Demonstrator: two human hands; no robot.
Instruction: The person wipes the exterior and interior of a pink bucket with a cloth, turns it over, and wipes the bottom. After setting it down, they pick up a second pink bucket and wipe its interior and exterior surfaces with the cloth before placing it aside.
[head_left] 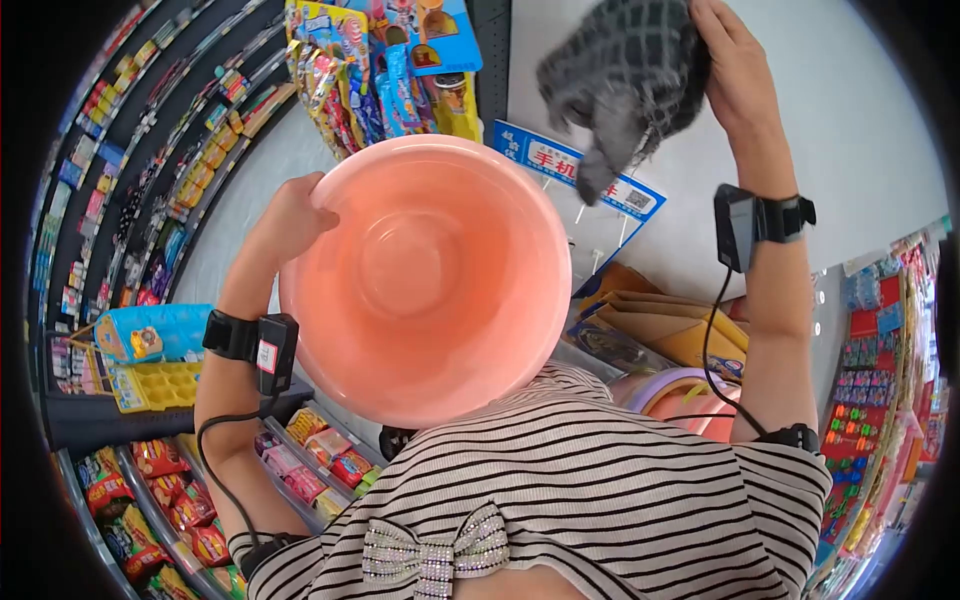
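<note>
A large pink plastic basin is tilted toward me, its inside bare and its lower rim near my striped top. My left hand grips the basin's left rim, thumb on the inside and fingers behind. Up at the top right, my right hand is closed on a dark grey checked cloth, which hangs bunched with a frayed end drooping. The cloth is apart from the basin, above and to its right. Straps with small black boxes sit on both my forearms.
Shelves of small packaged goods curve along the left. Snack packets fill trays at lower left. Hanging candy bags and a blue sign are behind the basin. Brown envelopes and stacked basins stand right; more goods hang far right.
</note>
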